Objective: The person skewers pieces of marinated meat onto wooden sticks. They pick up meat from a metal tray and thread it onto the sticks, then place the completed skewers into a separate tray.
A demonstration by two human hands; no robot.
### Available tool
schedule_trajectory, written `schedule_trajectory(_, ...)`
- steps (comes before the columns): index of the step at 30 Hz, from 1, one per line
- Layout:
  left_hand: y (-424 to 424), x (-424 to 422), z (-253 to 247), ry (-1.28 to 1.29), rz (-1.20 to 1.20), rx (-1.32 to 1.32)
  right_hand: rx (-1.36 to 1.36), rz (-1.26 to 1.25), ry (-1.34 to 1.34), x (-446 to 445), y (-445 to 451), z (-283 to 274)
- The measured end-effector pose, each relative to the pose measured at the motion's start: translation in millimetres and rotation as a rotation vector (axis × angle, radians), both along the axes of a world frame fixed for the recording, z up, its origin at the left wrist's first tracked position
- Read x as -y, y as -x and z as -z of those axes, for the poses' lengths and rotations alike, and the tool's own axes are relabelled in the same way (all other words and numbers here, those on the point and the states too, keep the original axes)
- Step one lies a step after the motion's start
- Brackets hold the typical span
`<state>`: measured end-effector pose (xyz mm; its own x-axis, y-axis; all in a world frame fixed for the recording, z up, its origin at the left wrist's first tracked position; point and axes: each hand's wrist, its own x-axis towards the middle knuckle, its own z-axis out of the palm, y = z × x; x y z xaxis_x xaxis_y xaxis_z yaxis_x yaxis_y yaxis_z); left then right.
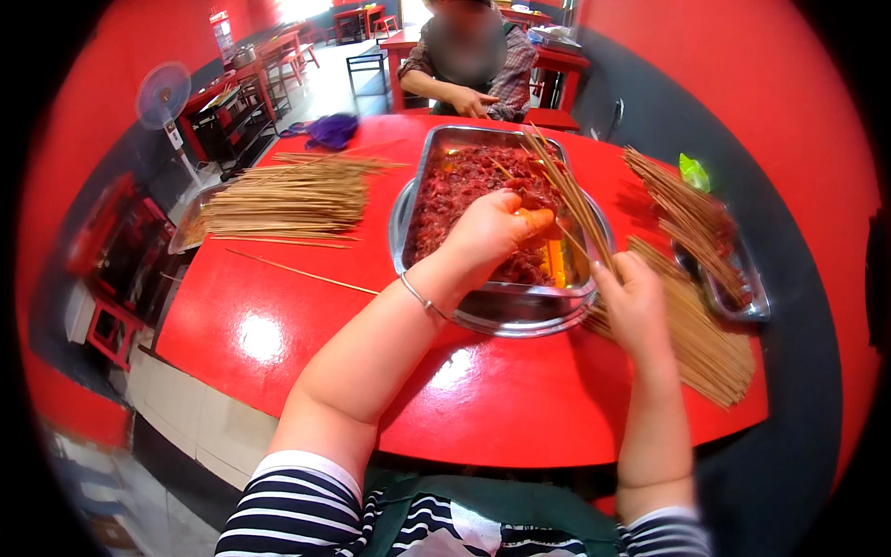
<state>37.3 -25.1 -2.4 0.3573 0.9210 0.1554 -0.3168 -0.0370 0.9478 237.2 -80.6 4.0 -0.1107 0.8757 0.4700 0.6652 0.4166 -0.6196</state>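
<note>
My left hand point(511, 219), fingers smeared with orange marinade, pinches a piece of raw red meat point(534, 193) above the metal tray. In my right hand point(630, 296) is a bundle of thin wooden skewers point(574, 191), slanting up and away over the tray's right side. One skewer of the bundle points toward the meat at my left fingers; whether it pierces the meat is hidden. The deep rectangular steel tray point(511, 287) holds a heap of marinated sliced meat point(452, 181) with orange liquid at its lower right corner. It rests on a round metal basin point(498, 326).
Loose skewers point(292, 198) lie at the left, a single skewer point(306, 271) nearer me. More skewers point(696, 341) spread at the right, beside a tray point(755, 306) with loaded skewers point(696, 223). A purple cloth point(333, 131) lies far left. Across the red table point(515, 397) sits another person point(466, 63).
</note>
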Motion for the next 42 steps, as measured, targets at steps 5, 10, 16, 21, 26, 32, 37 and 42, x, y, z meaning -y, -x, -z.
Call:
schedule_trajectory(5, 5.3, 5.2, -1.7, -0.685, -0.337, -1.265, -0.006, 0.008, 0.071, -3.4, -11.4, -2.8)
schedule_trajectory(10, 27.8, -8.8, 12.5, -0.691, -0.34, -1.508, -0.199, -0.077, 0.093, -2.5, -13.5, -2.1)
schedule_trajectory(16, 37.4, -15.4, 1.7, -0.551, -0.486, -1.184, -0.362, -0.139, 0.198, 4.8, -17.6, -23.7)
schedule_trajectory(21, 50.3, -29.5, -0.1, -0.212, -0.439, -0.434, -0.599, -0.27, 0.12, 3.8, -1.1, -56.9)
schedule_trajectory(26, 46.2, -17.9, -15.2, -0.029, -0.364, -0.003, -0.704, -0.324, 0.06, -1.4, 23.0, -51.0)
schedule_trajectory(32, 44.8, -25.0, -7.3, -0.082, -0.42, -0.007, -0.407, -0.164, 0.253, -3.8, 18.8, -3.7)
schedule_trajectory(37, 47.2, -27.9, -2.4, -0.11, -0.494, -0.045, -0.25, -0.175, 0.266, -6.7, 9.1, -3.1)
schedule_trajectory(42, 45.2, -28.2, -1.5, -0.186, -0.531, -0.101, -0.087, -0.168, 0.244, -9.2, -1.7, -5.5)
